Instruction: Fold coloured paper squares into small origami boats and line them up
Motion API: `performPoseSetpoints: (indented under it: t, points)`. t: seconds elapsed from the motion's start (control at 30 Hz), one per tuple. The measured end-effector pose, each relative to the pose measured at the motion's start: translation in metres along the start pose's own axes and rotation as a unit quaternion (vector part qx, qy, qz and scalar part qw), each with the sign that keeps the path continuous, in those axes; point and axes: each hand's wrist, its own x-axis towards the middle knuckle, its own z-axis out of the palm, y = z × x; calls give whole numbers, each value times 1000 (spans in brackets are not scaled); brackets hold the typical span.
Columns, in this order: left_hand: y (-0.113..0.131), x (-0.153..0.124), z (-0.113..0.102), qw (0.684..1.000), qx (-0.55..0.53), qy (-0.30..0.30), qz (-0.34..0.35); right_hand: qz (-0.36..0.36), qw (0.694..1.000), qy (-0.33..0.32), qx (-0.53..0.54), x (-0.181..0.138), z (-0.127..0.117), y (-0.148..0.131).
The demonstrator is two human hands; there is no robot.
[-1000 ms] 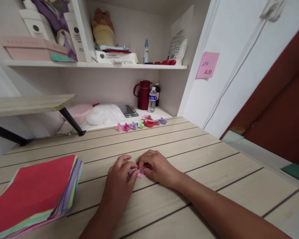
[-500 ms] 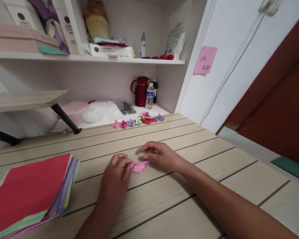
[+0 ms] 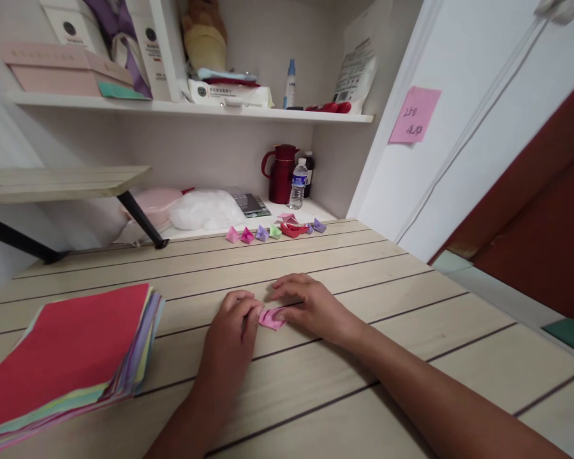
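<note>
A small piece of pink folded paper [image 3: 270, 319] lies on the striped wooden table between my two hands. At its left end my left hand [image 3: 234, 325] pinches it, thumb and forefinger together. From the right, my right hand [image 3: 310, 305] has its thumb over the paper's right end, while the other fingers curve around behind it. Part of the paper is covered by that thumb. Farther back stands a row of small folded paper shapes, among them a red paper boat [image 3: 293, 230], a green one [image 3: 275, 231] and a purple one [image 3: 319, 225].
A thick stack of coloured paper [image 3: 76, 347], red sheet on top, lies at the left. Behind the table, a shelf holds a dark red jug [image 3: 282, 173], a water bottle [image 3: 298, 185] and a white plastic bag [image 3: 205, 209]. A small raised wooden stand [image 3: 67, 182] is at the far left.
My right hand has moved in, and its thumb now lies on the pink paper's right end. My left fingers have closed on the left end. The view has shifted slightly left.
</note>
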Motion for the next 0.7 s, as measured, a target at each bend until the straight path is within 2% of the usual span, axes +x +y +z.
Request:
performPoseSetpoints:
  t: [0.23, 0.4, 0.7]
  points:
    - [8, -3, 3, 1000, -9, -18, 11, -12, 999, -8, -45, 1, 7, -3]
    - [9, -3, 4, 1000, -11, 2, -14, -27, 998, -5, -60, 1, 14, -2]
    - [7, -5, 5, 999, 19, -2, -44, -88, 990, -23, -112, 0, 18, -7]
